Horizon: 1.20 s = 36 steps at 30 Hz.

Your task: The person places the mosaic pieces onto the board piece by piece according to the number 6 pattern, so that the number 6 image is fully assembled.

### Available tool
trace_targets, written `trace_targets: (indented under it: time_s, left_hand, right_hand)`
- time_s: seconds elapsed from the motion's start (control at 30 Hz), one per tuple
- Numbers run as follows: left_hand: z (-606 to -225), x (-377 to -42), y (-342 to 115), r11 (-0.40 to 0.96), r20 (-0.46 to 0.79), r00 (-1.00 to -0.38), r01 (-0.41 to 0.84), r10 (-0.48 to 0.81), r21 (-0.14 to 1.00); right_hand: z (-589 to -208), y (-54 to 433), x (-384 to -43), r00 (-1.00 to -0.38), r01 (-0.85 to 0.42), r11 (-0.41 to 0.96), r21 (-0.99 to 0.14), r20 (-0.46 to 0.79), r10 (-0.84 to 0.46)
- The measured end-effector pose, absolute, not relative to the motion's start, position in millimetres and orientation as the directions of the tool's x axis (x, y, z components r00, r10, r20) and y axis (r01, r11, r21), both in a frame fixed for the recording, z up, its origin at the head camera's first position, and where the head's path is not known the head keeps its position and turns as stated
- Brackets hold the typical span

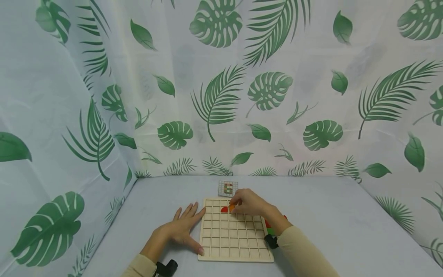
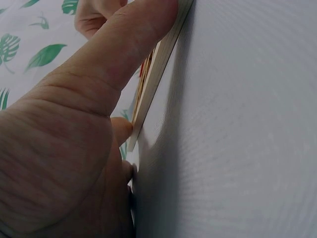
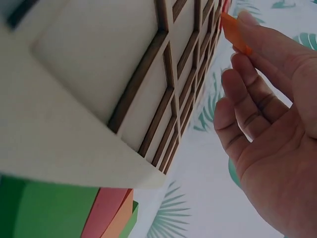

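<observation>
A pale wooden grid board [image 1: 236, 254] lies flat on the table, split into square cells by raised strips. In its upper part sits a red piece [image 1: 224, 209] with a curved edge. My right hand [image 1: 250, 202] pinches an orange block [image 3: 234, 33] between thumb and fingers, just above the board beside the red piece. Spread along the board's left edge, my left hand [image 1: 183, 227] touches the rim with its thumb and a fingertip. In the left wrist view, the thumb [image 2: 133, 44] lies against the board's side [image 2: 157, 74].
A small card [image 1: 228, 188] printed with a grid and coloured shapes lies behind the board. Green blocks [image 3: 54, 208] and red blocks [image 3: 106, 210] are by the board's right side, partly hidden by my right forearm. A leaf-patterned cloth [image 1: 221, 96] hangs behind the table.
</observation>
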<state>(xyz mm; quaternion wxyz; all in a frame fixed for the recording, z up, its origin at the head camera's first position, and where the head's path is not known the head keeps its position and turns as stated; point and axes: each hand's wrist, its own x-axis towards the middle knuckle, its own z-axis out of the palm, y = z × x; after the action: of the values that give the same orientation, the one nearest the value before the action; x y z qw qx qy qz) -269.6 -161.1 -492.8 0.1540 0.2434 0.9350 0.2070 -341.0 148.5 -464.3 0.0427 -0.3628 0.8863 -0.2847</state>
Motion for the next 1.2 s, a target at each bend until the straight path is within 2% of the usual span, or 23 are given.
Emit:
trace_targets:
  time_s: [0.43, 0.8, 1.2]
  left_hand:
    - [-492.5, -268.8, -161.0, 0.796, -0.193, -0.834, 0.386, 0.517, 0.467]
    - [-493.0, -268.6, -160.3, 0.799, -0.193, -0.836, 0.384, 0.514, 0.463]
    - [-493.7, -269.7, -160.6, 0.798, -0.192, -0.835, 0.387, 0.516, 0.462]
  right_hand:
    - [-465.0, 144.0, -341.0, -0.756, -0.587, 0.627, -0.513, 0.070, -0.651]
    - [-465.7, 141.1, -340.1, -0.752, -0.602, 0.648, -0.466, 0.057, -0.657]
    - [-465.4, 140.1, -339.6, -0.764, -0.585, 0.662, -0.469, 0.045, -0.644]
